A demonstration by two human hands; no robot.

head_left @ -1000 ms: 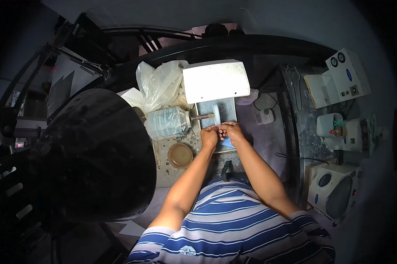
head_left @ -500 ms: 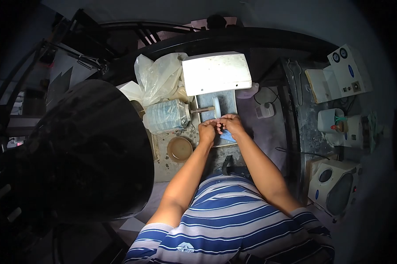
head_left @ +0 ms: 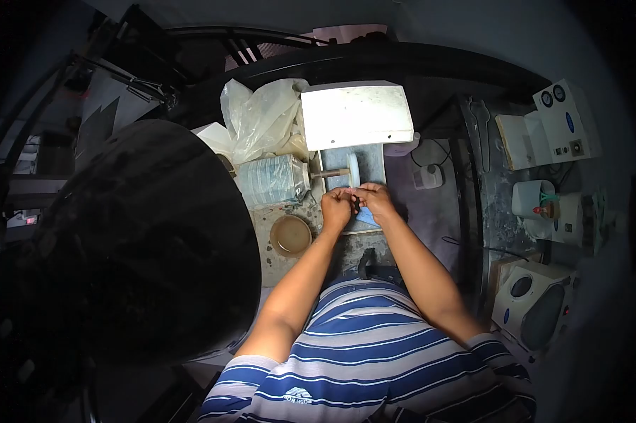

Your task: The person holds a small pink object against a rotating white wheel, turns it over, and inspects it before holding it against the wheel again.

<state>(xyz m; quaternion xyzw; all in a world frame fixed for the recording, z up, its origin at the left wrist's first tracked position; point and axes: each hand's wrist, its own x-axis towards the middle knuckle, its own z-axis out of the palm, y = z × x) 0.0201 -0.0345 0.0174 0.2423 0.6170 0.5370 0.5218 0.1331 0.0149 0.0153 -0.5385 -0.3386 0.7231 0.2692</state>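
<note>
My left hand (head_left: pixel 337 206) and my right hand (head_left: pixel 376 201) meet fingertip to fingertip just below a pale polishing wheel (head_left: pixel 354 169). Both are closed in a pinch around a small pinkish piece, mostly covered by the fingers and right at the wheel's lower edge. The wheel sits on a shaft (head_left: pixel 330 173) that comes out of a motor (head_left: pixel 272 182) wrapped in clear plastic. Under the wheel lies a shallow grey-blue tray (head_left: pixel 334 158). A blue cloth or sheet (head_left: pixel 366 216) shows below my right hand.
A white hood (head_left: pixel 356 116) stands behind the wheel. Left of my forearm is a brown bowl (head_left: pixel 290 236); plastic bags (head_left: pixel 258 127) lie behind the motor. A large black rounded object (head_left: pixel 141 247) fills the left. White machines (head_left: pixel 533 303) and a container (head_left: pixel 533 199) line the right bench.
The whole view has shifted slightly. My hands stay together at the wheel's lower edge, with the left wrist and fingers turned a little.
</note>
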